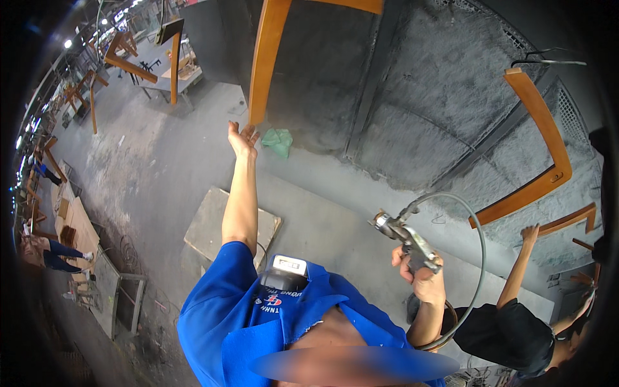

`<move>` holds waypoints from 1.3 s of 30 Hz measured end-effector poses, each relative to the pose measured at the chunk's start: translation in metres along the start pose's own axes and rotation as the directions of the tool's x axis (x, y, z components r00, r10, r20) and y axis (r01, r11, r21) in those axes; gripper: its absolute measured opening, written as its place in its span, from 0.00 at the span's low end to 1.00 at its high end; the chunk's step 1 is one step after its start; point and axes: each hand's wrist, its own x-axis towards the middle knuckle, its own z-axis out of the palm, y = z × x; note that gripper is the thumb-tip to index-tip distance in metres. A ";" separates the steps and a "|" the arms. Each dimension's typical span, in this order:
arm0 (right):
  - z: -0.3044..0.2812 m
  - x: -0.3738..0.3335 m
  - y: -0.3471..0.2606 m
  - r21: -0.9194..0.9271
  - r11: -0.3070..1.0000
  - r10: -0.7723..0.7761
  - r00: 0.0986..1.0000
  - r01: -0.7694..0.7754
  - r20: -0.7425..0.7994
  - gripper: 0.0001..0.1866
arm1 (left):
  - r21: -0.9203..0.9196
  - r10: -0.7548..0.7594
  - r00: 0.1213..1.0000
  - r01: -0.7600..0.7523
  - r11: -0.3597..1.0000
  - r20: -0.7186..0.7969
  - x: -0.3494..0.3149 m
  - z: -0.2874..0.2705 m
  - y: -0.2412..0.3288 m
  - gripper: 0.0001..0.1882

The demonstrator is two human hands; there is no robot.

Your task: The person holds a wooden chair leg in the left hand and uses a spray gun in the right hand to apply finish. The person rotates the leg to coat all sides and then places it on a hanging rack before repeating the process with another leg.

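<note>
A spray gun (406,238) with a grey hose (482,251) is gripped in my right hand (419,277), its nozzle pointing up and left. My left arm reaches far forward. At its end my left hand (243,140) is open, fingers apart, right by the lower end of an orange-brown wooden frame (265,61) that comes down from the top edge. Whether the fingertips touch the wood, I cannot tell. Another bent wooden frame (553,138) hangs from a hook at the right.
Dusty grey booth panels (425,84) stand ahead. Green crumpled material (277,142) lies on the floor near a flat board (216,222). At the right, a co-worker in black (506,335) reaches to another wooden frame (567,220). More frames (175,64) hang at the left.
</note>
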 end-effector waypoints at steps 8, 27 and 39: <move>0.002 -0.013 -0.010 0.094 0.992 -0.061 0.971 0.085 -0.229 0.69 | 0.195 -0.121 0.978 0.086 0.977 0.173 -0.032 0.006 -0.013 0.55; 0.028 -0.019 0.033 -0.096 0.994 0.028 0.970 -0.053 -0.243 0.52 | 0.550 -0.151 0.944 -0.039 0.834 0.295 -0.015 0.038 -0.010 0.58; 0.008 -0.023 0.012 0.183 0.939 -0.179 0.870 0.290 -0.459 0.63 | 0.566 -0.168 0.946 -0.020 0.824 0.277 0.004 0.037 -0.015 0.58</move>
